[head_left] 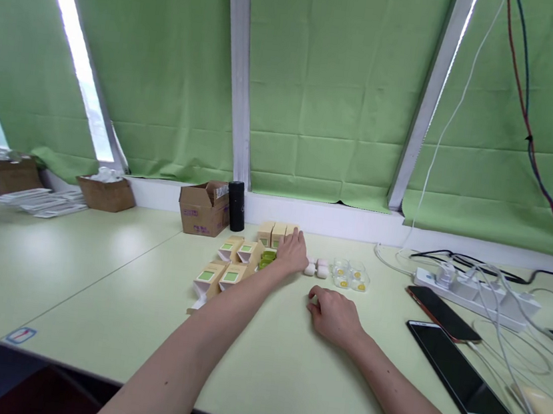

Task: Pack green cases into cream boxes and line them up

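My left hand (293, 253) reaches across the table to a row of small beige cardboard boxes (265, 233). Its fingers are closed at the rightmost box (290, 229), which the hand partly covers. Just left of that hand are green round containers (267, 258), partly hidden. White rounded pieces (322, 271) and a clear tray (351, 275) with yellow spots in its cups lie to the right. Nearer to me, my right hand (336, 316) rests on the table with curled fingers, and nothing shows in it. Several opened beige boxes with green labels (206, 277) stand left of my left forearm.
At the back stand an open brown carton (204, 209) and a black cylinder (237, 207). Two phones (462, 374) lie on the right, beside a white power strip (477, 297) with tangled cables. A tissue-filled box (106, 190) and white papers (50, 202) are far left.
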`<action>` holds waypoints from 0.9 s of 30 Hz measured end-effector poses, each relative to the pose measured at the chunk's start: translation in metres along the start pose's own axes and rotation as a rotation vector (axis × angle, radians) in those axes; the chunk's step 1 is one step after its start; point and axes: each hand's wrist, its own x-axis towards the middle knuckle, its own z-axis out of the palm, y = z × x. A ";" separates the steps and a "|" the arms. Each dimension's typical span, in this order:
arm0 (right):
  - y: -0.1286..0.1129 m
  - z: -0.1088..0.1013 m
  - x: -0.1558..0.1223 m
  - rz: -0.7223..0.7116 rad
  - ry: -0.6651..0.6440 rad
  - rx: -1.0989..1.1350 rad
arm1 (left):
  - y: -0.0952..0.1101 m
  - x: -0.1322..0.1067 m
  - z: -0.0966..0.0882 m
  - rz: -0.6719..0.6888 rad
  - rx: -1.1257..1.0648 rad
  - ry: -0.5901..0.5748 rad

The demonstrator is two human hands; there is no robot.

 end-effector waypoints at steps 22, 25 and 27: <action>-0.005 -0.002 -0.004 0.035 -0.022 0.012 | -0.110 -0.193 -0.071 -0.060 0.182 0.157; -0.005 -0.002 -0.004 0.038 -0.019 0.017 | -0.104 -0.199 -0.062 -0.065 0.208 0.121; -0.005 -0.002 -0.004 0.036 -0.014 0.023 | -0.102 -0.200 -0.059 -0.075 0.198 0.120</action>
